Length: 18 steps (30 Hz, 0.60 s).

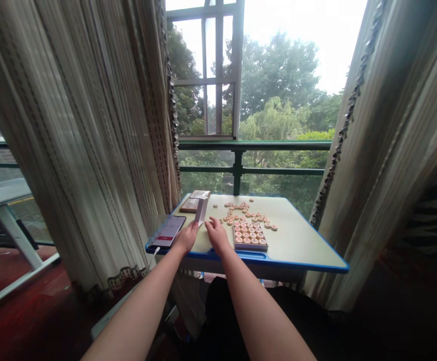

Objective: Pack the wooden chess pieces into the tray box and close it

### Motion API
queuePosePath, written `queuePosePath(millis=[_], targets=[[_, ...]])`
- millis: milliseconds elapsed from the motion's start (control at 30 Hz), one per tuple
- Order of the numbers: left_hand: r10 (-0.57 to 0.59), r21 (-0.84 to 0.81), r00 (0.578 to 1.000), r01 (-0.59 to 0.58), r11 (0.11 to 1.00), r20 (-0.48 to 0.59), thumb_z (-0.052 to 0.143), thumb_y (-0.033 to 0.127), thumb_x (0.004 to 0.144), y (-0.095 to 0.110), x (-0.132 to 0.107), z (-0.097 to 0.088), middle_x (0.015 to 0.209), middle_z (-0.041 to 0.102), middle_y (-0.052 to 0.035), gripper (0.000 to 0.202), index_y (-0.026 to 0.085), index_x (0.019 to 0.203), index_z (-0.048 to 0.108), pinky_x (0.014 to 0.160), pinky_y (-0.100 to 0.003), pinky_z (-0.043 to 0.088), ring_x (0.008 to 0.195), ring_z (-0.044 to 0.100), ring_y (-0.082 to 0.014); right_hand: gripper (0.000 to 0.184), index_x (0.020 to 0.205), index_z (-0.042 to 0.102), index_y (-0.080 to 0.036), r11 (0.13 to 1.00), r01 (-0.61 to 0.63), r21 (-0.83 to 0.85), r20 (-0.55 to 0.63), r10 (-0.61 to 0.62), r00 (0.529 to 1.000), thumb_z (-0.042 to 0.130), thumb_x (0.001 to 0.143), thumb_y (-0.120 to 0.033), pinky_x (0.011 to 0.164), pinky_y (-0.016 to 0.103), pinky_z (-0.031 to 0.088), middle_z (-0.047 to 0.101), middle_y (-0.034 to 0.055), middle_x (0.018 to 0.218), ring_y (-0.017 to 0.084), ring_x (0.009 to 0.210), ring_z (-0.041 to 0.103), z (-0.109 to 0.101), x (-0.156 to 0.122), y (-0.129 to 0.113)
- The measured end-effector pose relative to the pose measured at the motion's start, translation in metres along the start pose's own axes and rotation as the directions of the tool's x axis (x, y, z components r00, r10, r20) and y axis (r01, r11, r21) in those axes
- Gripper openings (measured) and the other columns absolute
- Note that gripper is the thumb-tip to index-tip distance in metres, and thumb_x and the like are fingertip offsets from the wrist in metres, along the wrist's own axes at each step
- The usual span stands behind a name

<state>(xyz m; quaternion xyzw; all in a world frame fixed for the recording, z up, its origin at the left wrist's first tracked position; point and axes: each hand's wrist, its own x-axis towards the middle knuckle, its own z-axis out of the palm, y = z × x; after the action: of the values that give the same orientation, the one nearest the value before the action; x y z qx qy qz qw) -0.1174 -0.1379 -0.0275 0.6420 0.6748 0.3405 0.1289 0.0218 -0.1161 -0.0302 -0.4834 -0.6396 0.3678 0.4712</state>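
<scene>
A small pale table [301, 240] with a blue rim stands before an open window. My left hand [186, 235] pinches the lower edge of a folded sheet of paper [201, 209] standing on the table. My right hand [214, 231] rests beside it, fingers curled, near the paper; what it holds, if anything, is hidden. To its right lies a shallow box [250, 236] filled with round wooden game pieces. Several more round pieces [246, 214] lie loose on the table behind the box.
A phone [169, 230] with a cable lies at the table's left edge. A flat brown box [190, 204] lies at the back left. Long curtains [101, 150] hang on both sides. A green railing [254, 146] runs behind the table. A white table [4, 200] stands far left.
</scene>
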Motion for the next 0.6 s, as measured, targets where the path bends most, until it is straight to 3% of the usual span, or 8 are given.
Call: queuePosePath(millis=[100,167,300,400,500,600], targets=[[0.07,0.076,0.996,-0.075,0.994,0.059,0.022,0.049,0.091,0.003,-0.001,-0.002,0.123,0.06,-0.0049,0.052,0.029,0.133,0.044,0.094,-0.037,0.039,0.114,0.053,-0.0252,0.046,0.12,0.054,-0.021,0.995,0.056,-0.078,0.034,-0.053,0.998,0.046,0.084,-0.048,0.085,0.028,0.042,0.064,0.0067,0.11,0.019,0.099,0.059,0.004,-0.003,-0.009],[0.082,0.126,0.994,-0.091,0.988,0.076,0.026,0.049,0.091,0.005,-0.001,-0.002,0.126,0.057,-0.0063,0.052,0.026,0.135,0.043,0.095,-0.037,0.039,0.116,0.052,-0.0252,0.041,0.114,0.057,-0.02,0.993,0.037,-0.11,-0.02,-0.039,0.999,0.041,0.087,-0.047,0.082,0.028,0.042,0.066,0.0069,0.105,0.019,0.096,0.06,0.007,-0.003,-0.014],[0.081,0.172,0.994,-0.093,0.981,0.079,0.037,0.039,0.089,0.008,0.0,0.001,0.127,0.057,-0.0067,0.045,0.022,0.129,0.05,0.098,-0.032,0.036,0.118,0.05,-0.0218,0.041,0.1,0.062,-0.015,0.958,-0.167,-0.234,-0.187,0.124,0.974,0.031,0.09,-0.04,0.077,0.033,0.042,0.067,0.0141,0.098,0.026,0.092,0.062,0.01,0.0,-0.022],[0.067,0.154,0.996,-0.076,0.985,0.064,0.042,0.038,0.087,0.007,0.001,0.003,0.127,0.057,-0.0075,0.046,0.019,0.129,0.049,0.098,-0.03,0.036,0.118,0.05,-0.0209,0.043,0.095,0.063,-0.016,0.923,-0.254,-0.29,-0.231,0.19,0.954,0.03,0.09,-0.042,0.072,0.036,0.042,0.067,0.0153,0.096,0.029,0.089,0.062,0.012,0.001,-0.026],[0.05,0.108,0.998,-0.054,0.993,0.039,0.047,0.04,0.084,0.003,0.003,0.005,0.129,0.055,-0.0091,0.052,0.018,0.131,0.047,0.098,-0.031,0.036,0.118,0.05,-0.0218,0.041,0.094,0.062,-0.018,0.932,-0.21,-0.295,-0.235,0.142,0.962,0.03,0.09,-0.043,0.068,0.034,0.041,0.067,0.0125,0.092,0.027,0.085,0.062,0.014,-0.001,-0.026],[0.006,0.01,1.0,-0.006,1.0,0.005,0.051,0.036,0.082,-0.001,0.005,0.009,0.128,0.056,-0.0102,0.051,0.017,0.129,0.047,0.098,-0.031,0.037,0.116,0.052,-0.0214,0.032,0.101,0.058,-0.017,0.941,-0.081,-0.329,-0.289,-0.019,0.957,0.032,0.09,-0.034,0.073,0.032,0.04,0.065,0.0109,0.097,0.024,0.089,0.06,0.017,-0.003,-0.024]])
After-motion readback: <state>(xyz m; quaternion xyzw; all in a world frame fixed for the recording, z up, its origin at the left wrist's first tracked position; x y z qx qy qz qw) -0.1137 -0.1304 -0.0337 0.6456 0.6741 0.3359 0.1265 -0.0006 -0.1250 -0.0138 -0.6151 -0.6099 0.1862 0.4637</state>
